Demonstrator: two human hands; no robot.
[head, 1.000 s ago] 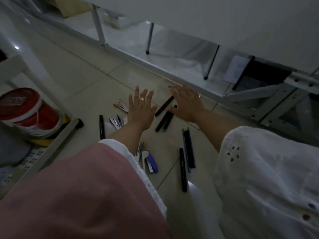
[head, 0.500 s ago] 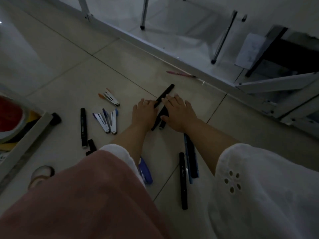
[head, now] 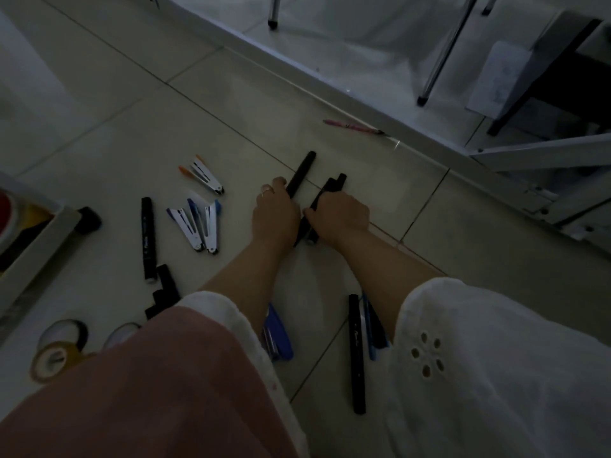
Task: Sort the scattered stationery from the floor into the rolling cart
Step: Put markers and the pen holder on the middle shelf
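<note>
Since nearly all the stationery lies out on the glossy tiled floor, the sorting looks barely begun to me. The white-framed rolling cart sits at the left edge (only a corner and a black castor show).

The left hand has its fingers curled round a matte black marker, a fat cylinder. Just beside it, the right hand clasps a pair of black markers against the tiles.

Left to gather:
- a long black pen by the knee
- another marker
- glossy tape rolls
- what look like small hinged metal staplers
- a slim pink pen, well apart by the rail
</note>
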